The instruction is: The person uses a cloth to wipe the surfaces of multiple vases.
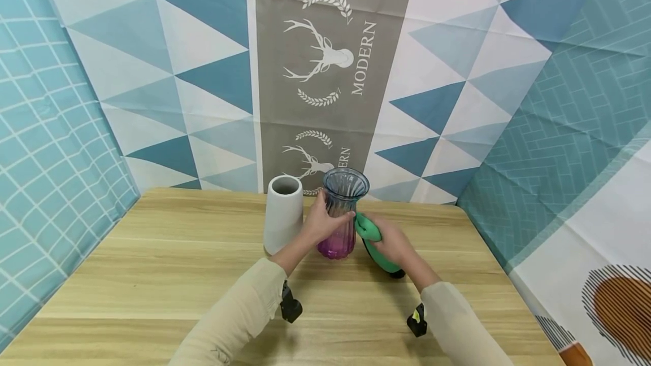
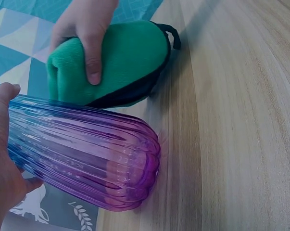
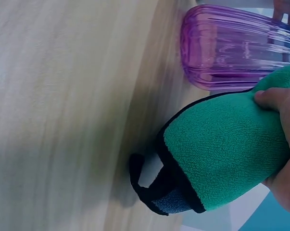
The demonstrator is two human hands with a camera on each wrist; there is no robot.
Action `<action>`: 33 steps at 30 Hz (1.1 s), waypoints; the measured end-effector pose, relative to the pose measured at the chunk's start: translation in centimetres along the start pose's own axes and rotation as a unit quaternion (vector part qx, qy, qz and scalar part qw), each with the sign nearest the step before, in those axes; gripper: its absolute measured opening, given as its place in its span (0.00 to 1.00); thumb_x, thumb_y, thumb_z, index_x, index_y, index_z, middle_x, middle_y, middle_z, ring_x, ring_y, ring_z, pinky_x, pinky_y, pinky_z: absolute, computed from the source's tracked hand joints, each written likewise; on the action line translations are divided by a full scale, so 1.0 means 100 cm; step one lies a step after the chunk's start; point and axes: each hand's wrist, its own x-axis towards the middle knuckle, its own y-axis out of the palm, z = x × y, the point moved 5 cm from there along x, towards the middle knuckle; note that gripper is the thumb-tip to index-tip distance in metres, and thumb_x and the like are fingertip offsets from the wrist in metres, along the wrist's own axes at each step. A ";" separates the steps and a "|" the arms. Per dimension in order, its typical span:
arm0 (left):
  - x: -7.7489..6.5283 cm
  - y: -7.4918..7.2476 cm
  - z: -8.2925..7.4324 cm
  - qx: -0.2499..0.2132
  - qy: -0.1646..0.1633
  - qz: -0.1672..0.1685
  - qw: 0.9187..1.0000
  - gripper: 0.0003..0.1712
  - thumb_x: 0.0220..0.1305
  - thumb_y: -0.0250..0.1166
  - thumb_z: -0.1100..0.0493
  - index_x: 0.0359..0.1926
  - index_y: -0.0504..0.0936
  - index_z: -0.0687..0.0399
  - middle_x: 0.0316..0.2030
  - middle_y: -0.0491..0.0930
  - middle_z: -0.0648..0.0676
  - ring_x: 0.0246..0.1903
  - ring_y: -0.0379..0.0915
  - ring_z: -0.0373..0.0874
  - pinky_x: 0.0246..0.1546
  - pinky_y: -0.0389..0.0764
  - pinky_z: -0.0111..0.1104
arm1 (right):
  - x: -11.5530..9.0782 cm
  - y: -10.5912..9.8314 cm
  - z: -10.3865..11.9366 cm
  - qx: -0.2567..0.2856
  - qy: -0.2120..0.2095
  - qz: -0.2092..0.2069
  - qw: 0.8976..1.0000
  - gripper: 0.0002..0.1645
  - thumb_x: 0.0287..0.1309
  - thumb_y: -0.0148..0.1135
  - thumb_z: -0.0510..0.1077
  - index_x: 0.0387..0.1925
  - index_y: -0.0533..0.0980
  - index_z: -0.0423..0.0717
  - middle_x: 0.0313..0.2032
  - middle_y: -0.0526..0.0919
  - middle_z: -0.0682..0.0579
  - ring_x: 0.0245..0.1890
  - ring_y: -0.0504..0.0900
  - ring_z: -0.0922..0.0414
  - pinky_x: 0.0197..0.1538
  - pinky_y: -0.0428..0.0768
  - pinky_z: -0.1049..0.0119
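Observation:
A ribbed glass vase [image 1: 339, 236], blue-grey at the flared rim and purple at the base, stands near the table's back edge. My left hand [image 1: 325, 220] grips it around the upper part, thumb and fingers on opposite sides, as the left wrist view also shows. Bunched in my right hand [image 1: 390, 240] is a green towel [image 2: 130, 57] with dark edging and a black hanging loop [image 3: 137, 175]. Its folded top meets the vase's right side just under the rim in the head view, while the lower end hangs close over the table.
Just left of the glass vase stands a white vase [image 1: 282, 219], partly behind my left wrist. The wooden table [image 1: 152, 275] ends at a patterned cloth backdrop [image 1: 213, 72], with more cloth on both sides. Black wrist devices [image 1: 291, 304] sit below both wrists.

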 end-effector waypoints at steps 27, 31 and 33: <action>-0.002 -0.002 -0.005 0.019 0.011 -0.042 0.999 0.48 0.47 0.73 0.45 0.63 0.62 0.64 0.59 0.60 0.64 0.59 0.64 0.58 0.62 0.67 0.47 | -0.003 -0.007 -0.008 0.029 0.060 0.001 0.998 0.33 0.59 0.60 0.40 0.66 0.64 0.50 0.60 0.73 0.42 0.57 0.74 0.41 0.56 0.72 0.42; -0.002 -0.002 -0.006 0.018 0.013 -0.044 0.999 0.47 0.47 0.73 0.46 0.62 0.62 0.65 0.58 0.61 0.63 0.58 0.65 0.57 0.61 0.68 0.46 | 0.002 -0.017 -0.004 0.059 0.052 -0.023 0.997 0.34 0.58 0.61 0.39 0.66 0.63 0.49 0.61 0.71 0.41 0.60 0.71 0.40 0.59 0.70 0.42; -0.002 -0.002 -0.005 0.019 0.016 -0.046 0.999 0.47 0.47 0.73 0.46 0.61 0.63 0.66 0.58 0.62 0.63 0.58 0.65 0.56 0.61 0.68 0.45 | 0.004 -0.022 -0.002 0.070 0.050 -0.034 0.996 0.36 0.58 0.61 0.38 0.67 0.62 0.50 0.62 0.70 0.41 0.60 0.70 0.40 0.60 0.69 0.41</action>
